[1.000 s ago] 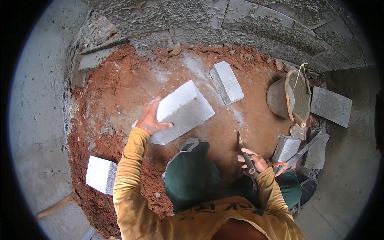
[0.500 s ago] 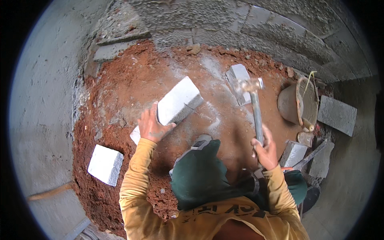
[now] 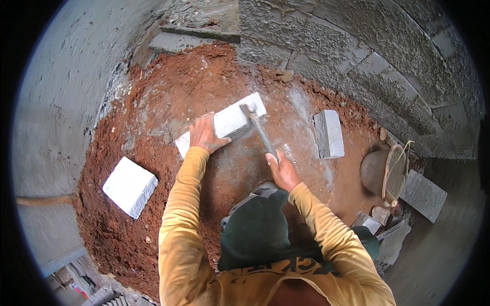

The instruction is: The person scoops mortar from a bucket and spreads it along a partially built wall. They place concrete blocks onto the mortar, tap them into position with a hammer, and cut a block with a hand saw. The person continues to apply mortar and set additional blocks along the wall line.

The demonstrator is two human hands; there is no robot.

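Observation:
A long pale concrete block (image 3: 233, 121) lies slantwise on the reddish soil ahead of me. My left hand (image 3: 205, 134) grips it toward its left end, fingers over the top and thumb along the near side. In my right hand (image 3: 284, 171) is a hammer (image 3: 263, 135), held by its handle. The hammer's head rests at or just above the block's top face near the right end; exact contact is hard to tell.
A white block piece (image 3: 128, 184) lies on loose soil at left, and a grey block (image 3: 329, 134) to the right. Farther right are a tipped bucket (image 3: 384, 172), another block (image 3: 423, 195) and broken pieces (image 3: 394, 241). Rough block walls (image 3: 367, 66) enclose the ground.
The hammer has swung down and left from its raised place onto the block's right part. My left hand still holds the block. The whole view has turned somewhat.

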